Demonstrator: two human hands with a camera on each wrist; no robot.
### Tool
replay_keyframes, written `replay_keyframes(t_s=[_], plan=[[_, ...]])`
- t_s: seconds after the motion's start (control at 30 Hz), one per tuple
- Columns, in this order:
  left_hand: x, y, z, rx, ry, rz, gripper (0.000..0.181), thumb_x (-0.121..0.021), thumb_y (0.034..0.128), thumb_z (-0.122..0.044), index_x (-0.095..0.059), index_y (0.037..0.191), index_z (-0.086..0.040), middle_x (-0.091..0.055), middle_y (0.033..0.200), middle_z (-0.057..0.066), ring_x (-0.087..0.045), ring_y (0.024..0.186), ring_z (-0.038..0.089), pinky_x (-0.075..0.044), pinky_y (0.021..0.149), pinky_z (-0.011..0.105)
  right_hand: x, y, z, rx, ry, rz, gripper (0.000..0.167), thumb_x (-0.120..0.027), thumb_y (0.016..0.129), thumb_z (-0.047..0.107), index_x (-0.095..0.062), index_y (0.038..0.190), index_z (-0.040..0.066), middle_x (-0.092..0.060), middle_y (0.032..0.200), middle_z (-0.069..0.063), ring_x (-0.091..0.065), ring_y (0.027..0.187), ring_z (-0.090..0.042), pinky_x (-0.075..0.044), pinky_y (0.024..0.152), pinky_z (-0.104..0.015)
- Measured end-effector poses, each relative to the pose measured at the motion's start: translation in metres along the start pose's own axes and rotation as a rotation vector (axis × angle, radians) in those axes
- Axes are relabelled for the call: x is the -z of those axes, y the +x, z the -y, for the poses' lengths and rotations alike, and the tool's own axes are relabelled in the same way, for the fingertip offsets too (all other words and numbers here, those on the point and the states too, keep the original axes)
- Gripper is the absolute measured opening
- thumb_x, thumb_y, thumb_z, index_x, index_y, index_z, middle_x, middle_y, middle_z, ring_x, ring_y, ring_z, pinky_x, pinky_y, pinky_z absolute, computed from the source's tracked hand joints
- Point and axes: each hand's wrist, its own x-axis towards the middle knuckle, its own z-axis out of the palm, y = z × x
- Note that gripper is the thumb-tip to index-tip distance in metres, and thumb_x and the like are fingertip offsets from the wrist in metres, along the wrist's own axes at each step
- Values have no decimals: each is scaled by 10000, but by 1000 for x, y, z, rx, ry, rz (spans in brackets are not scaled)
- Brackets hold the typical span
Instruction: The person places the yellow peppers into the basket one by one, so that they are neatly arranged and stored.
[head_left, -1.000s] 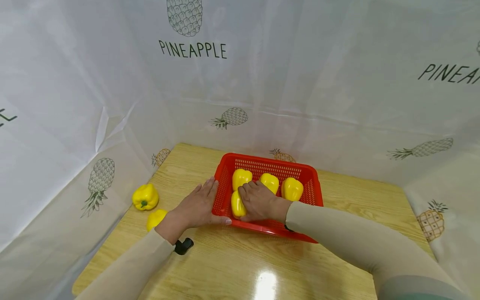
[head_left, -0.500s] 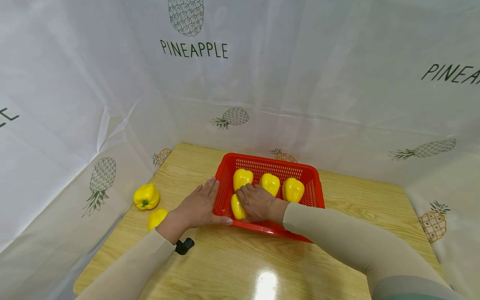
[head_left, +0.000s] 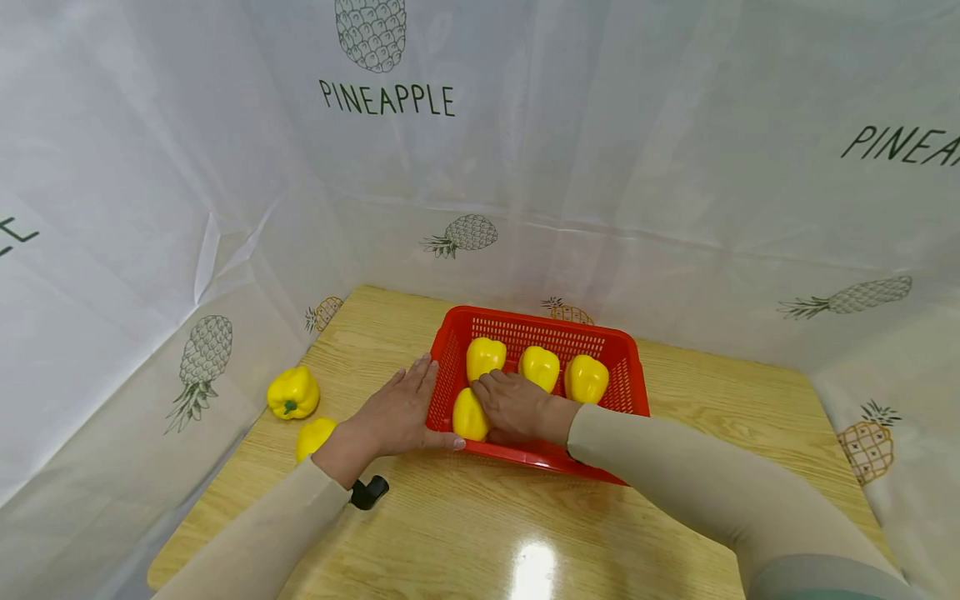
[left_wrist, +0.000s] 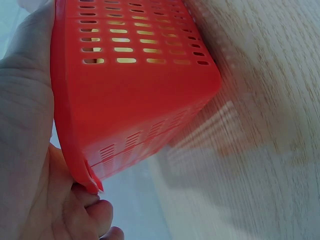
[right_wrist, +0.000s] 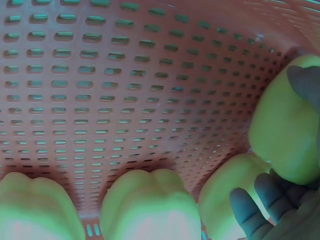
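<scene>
In the head view a red plastic basket [head_left: 633,367] with slotted walls holds several yellow bell peppers. My left hand [head_left: 397,417] lies at its near left corner, fingers straight along the left rim and thumb on the front rim. The left wrist view shows that hand [left_wrist: 30,125] against the rim from outside. My right hand [head_left: 517,408] reaches inside, holding a yellow bell pepper [head_left: 470,415] in the near left corner. In the right wrist view its thumb lies on this pepper [right_wrist: 285,125], with fingers below. Three more peppers, including one [head_left: 486,357] directly behind, sit along the back.
Two yellow peppers lie on the wooden table [head_left: 480,533] to the left: one whole in view [head_left: 292,393], another [head_left: 313,435] partly behind my left wrist. A black strap piece [head_left: 369,492] shows at that wrist. White pineapple-printed sheeting [head_left: 600,167] surrounds the table.
The pepper under my right hand has shifted slightly left and turned, now showing more of its side. My left hand and the basket stay in place.
</scene>
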Motion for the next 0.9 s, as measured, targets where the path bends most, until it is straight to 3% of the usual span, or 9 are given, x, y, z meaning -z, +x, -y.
replay_keyframes(t_s=[0.23, 0.63, 0.9], plan=[[1, 0, -1, -4, 5, -2, 1334, -569, 825, -901, -196, 1643, 84, -169, 1733, 267, -177, 1630, 375, -249, 1302, 548, -2, 1, 3, 5, -30, -47, 736, -654, 977, 599, -460, 1441, 63, -588, 1271, -57, -589, 1136, -205, -566, 1004, -326], [1, 0, -2, 3, 15, 10, 1323, -579, 829, -890, -195, 1646, 77, -162, 1740, 256, -171, 1633, 368, -245, 1304, 544, 2, -1, 0, -3, -80, -37, 934, -640, 938, 701, -375, 1562, 60, -548, 1422, -79, -574, 1230, -231, -534, 1053, -360], [-1, 1, 0, 0, -2, -3, 1324, -582, 827, -890, -191, 1651, 69, -173, 1741, 245, -179, 1632, 368, -245, 1301, 555, 5, -2, -1, -5, -128, -59, 961, -561, 951, 741, -345, 1601, 67, -520, 1488, -81, -549, 1294, -238, -512, 1091, -398]])
